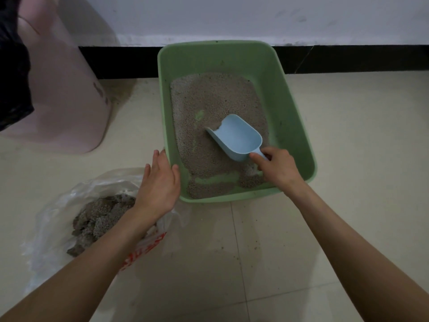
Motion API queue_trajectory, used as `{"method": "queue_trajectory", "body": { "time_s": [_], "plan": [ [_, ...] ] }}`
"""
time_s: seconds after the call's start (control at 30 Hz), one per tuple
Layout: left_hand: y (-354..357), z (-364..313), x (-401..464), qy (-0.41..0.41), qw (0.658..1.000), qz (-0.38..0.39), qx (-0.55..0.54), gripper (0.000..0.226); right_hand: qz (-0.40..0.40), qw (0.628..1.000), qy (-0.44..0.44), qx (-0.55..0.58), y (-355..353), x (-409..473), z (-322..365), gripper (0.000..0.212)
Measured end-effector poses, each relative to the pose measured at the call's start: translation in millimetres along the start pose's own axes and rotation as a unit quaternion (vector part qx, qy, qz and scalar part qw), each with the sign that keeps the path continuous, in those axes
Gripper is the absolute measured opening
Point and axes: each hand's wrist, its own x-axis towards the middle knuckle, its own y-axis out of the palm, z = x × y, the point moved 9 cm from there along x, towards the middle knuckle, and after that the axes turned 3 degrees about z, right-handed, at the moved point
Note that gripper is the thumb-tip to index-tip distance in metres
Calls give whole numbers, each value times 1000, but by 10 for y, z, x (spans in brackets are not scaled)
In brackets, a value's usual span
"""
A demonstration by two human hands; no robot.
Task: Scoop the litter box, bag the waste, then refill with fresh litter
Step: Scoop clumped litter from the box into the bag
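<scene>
Green litter box (299, 126) is steadied w/ flat, spread left hand (160, 182) on its rim so the blue scoop (234, 135), handle gripped by right hand (276, 168), can dig; waste bag (69, 205) is kept open nearby.

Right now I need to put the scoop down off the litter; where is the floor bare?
Bare tile lies right of the green plastic litter box and in front of it, between the forearms. The left is crowded: the clear plastic waste bag and pink plastic bin.
</scene>
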Motion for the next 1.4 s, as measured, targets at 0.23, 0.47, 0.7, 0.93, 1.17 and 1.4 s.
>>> {"method": "queue_trajectory", "body": {
  "time_s": [0.23, 0.47, 0.7, 0.93, 1.17, 1.4],
  "plan": [
    [5, 14, -3, 5, 1000, -3, 0, 39, -16, 999, -7, 47, -45, 73, -20, 21],
    [55, 80, 67, 15, 1000, -6, -4, 40, -31, 996, 3, 80, -68, 102, -100, 21],
    [56, 84, 61, 10, 1000, -1, -1, 41, -17, 998, 34, 42, 21, 178, -140, 27],
    [56, 88, 71, 10, 1000, -6, -5, 40, -19, 996, 58, 71, 26, 231, -214, 16],
    [28, 49, 41, 8, 1000, -8, -7, 40, -13, 993, 67, 99, 56, 241, -221, 15],
    [41, 53, 50, 20, 1000, -9, -8, 39, -4, 989, 88, 116, 69, 234, -250, 20]
  ]
}}
